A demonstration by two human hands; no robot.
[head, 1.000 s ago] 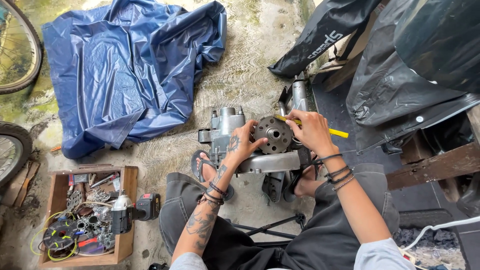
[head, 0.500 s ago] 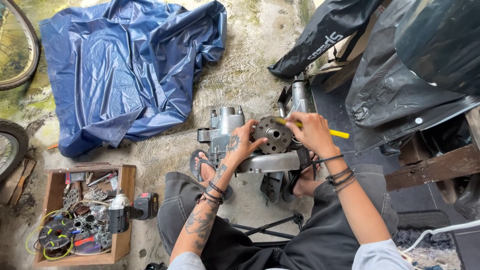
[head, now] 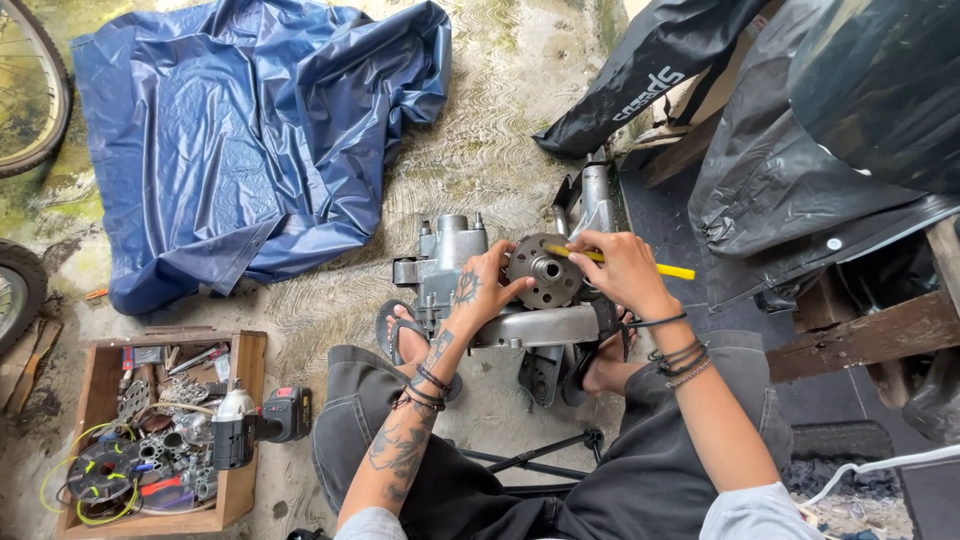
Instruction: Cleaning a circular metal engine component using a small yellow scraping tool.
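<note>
Down at the near left, a wooden box [head: 245,420] on the concrete floor [head: 480,160], crammed: coils of yellow wire, a round black reel, metal sprockets and sockets, loose hand tools, all jumbled together. Cordless drill [head: 255,425] lying across the box's right wall, grey nose inside, black battery end hanging out over the floor. Just right of that, dark trouser legs and a sandalled foot [head: 405,335] tucked against the work. Centre stage now: grey metal engine casing [head: 455,255] sitting on the floor between the feet, dull silver, finned and bolted at its far end, with a smooth curved cover along the near side. Mounted on it, a round dark hub [head: 545,270], pierced with a ring of holes and a pale bore at its middle. Left hand [head: 480,290] on the hub's left edge, fingers spread and pressed against it. Right hand [head: 620,265] on the far right of the hub, fingers clamped on a yellow-handled tool [head: 675,270], tip laid across the hub's top. Farther out, crumpled blue tarp [head: 240,140] on the left, bicycle wheel [head: 30,90] at the far left edge, black plastic sheeting [head: 800,170] on the right.
</note>
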